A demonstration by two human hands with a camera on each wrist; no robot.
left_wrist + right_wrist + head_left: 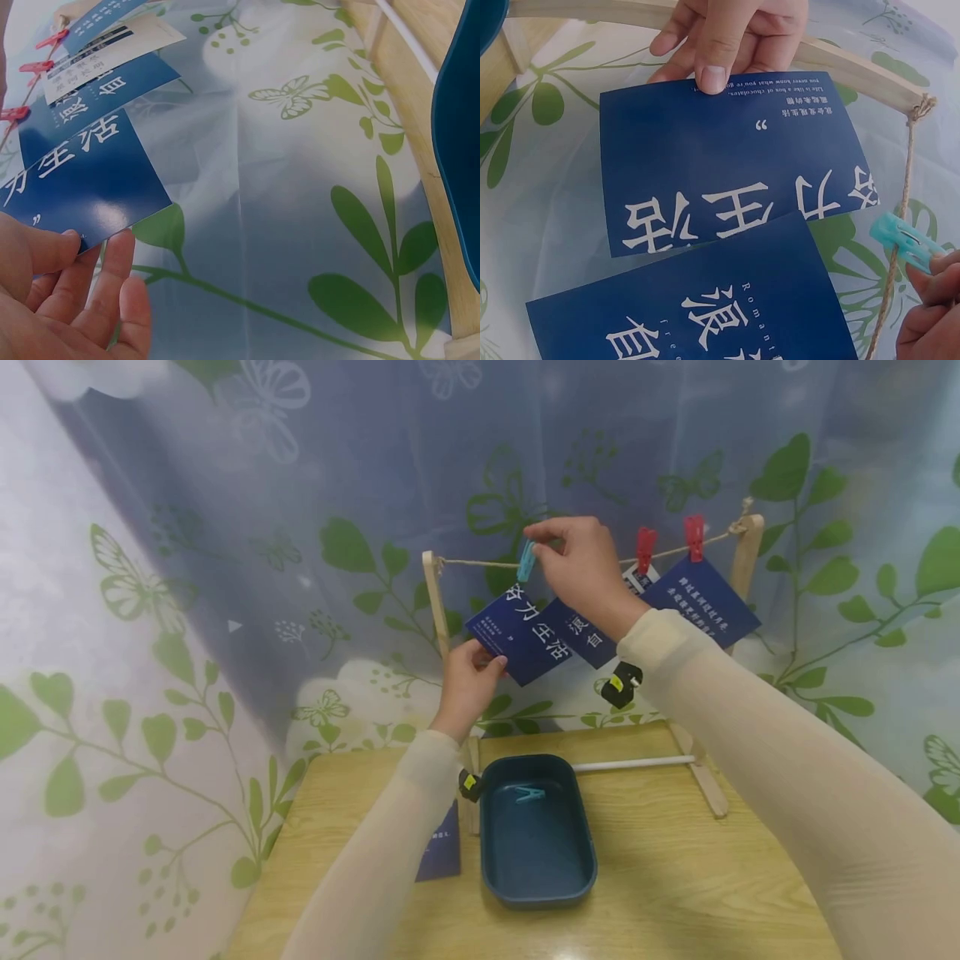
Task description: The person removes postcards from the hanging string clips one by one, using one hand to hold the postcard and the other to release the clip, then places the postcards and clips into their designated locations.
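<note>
Left hand (468,683) pinches blue card (517,643) by its edge, just below rope (480,563). Right hand (588,564), cropped in right wrist view, pinches teal clip (527,562) at rope; clip-to-card contact hard to make out.

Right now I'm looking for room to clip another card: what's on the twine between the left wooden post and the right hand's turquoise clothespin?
Nothing; the head view shows bare twine from the left wooden post to the turquoise clothespin.

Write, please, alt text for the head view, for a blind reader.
A left hand holds a blue card below a string, where the right hand pinches a turquoise clothespin. A dark blue tray stands on the table.
</note>
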